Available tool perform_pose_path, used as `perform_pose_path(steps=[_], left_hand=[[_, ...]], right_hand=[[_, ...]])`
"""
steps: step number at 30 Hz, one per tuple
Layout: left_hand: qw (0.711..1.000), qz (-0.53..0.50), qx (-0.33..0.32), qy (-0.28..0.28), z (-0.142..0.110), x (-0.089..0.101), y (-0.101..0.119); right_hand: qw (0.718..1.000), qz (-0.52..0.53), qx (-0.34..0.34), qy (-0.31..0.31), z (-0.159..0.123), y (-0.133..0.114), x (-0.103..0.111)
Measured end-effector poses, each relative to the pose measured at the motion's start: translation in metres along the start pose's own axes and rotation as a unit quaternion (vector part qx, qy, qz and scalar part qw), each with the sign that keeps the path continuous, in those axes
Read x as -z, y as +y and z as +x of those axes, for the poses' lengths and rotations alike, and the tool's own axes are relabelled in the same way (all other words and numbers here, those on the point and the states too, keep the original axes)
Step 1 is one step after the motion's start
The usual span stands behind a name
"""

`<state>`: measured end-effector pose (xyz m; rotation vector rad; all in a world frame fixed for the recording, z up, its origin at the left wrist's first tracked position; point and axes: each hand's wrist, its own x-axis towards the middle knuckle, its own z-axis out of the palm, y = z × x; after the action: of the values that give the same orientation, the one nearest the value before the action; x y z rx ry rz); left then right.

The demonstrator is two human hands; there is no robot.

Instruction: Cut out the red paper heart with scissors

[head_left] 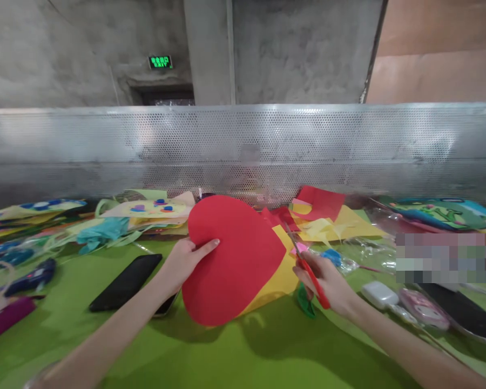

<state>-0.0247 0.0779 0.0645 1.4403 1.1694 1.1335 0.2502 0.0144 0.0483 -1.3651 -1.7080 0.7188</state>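
Left hand: the red paper heart is grasped at its left side by the left hand, with the thumb laid flat on the front.
Right hand: the red-handled scissors are gripped by the right hand, right of centre; the blades are pointed to the upper left, near the heart's right tip. Whether they are parted cannot be told.
Purple object: seen at the lower left edge, cut off by the frame.
Teal crumpled piece: set left of centre, among pale green strips.
Black phone: laid flat at the lower left, beside the left forearm; a second dark device is partly hidden by the wrist.
Heart: held up in the middle of the frame, its tip turned right.
Yellow paper: held behind the heart and shown along its right edge.
Green object: seen just below the right hand, partly covered.
Red paper piece: placed right of centre, behind the right hand, by yellow scraps.
White case: rested at the lower right, next to a pink case.
Green table: spread across the lower frame, backed by a perforated metal panel.
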Motion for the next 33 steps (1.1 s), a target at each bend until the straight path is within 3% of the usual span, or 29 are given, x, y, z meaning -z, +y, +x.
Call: perform_pose_path(steps=[4,14,19,33], left_hand=[[1.000,0.003,-0.009,-0.006,-0.003,0.000,0.001],[1.000,0.002,0.002,0.009,-0.006,0.005,0.008],[1.000,0.004,-0.001,0.012,-0.009,0.011,0.016],[0.997,0.045,-0.006,0.063,-0.007,0.016,0.021]], right_hand=[[0.999,0.010,-0.014,-0.033,-0.004,-0.004,-0.001],[0.996,0.068,-0.050,-0.040,-0.006,-0.015,0.003],[0.995,0.063,-0.061,-0.054,-0.008,-0.025,0.003],[0.992,0.040,-0.080,-0.084,-0.009,-0.023,0.003]])
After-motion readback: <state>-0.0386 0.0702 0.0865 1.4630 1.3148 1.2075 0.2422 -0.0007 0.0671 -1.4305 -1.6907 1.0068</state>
